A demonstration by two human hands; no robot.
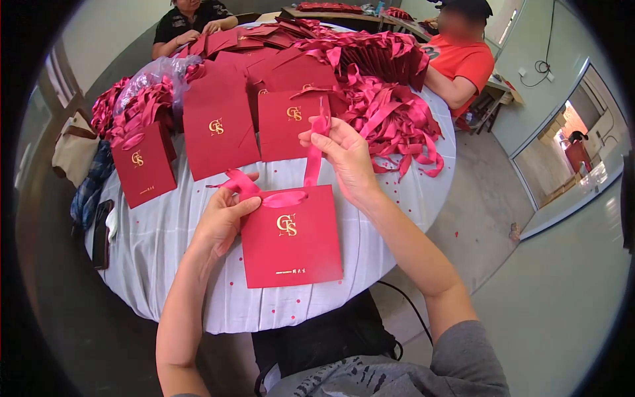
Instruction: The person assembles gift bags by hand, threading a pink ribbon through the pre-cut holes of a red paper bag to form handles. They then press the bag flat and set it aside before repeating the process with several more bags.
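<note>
Packing workshop: table (165,245) heaped with gift bags (218,126).

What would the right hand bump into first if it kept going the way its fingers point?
Most likely the red bag lying flat just beyond the right hand, which pinches a ribbon. The hand looks lifted off the table, though, so it might pass above it.

Table (165,251): it is sitting in front of the person, with everything lying on it.
Near bag (291,241): it is lying flat at the table's near edge.
Left hand (221,221): it is pinching the ribbon (312,159) at the near bag's top left corner.
Right hand (344,155): it is holding the ribbon up, just behind the near bag.
3 bags (218,129): they are lying in a row behind the hands.
Ribbon pile (397,119): it is lying right of the 3 bags.
Far person (188,20): sitting behind the table.
Side person (463,59): sitting at its right.
</note>
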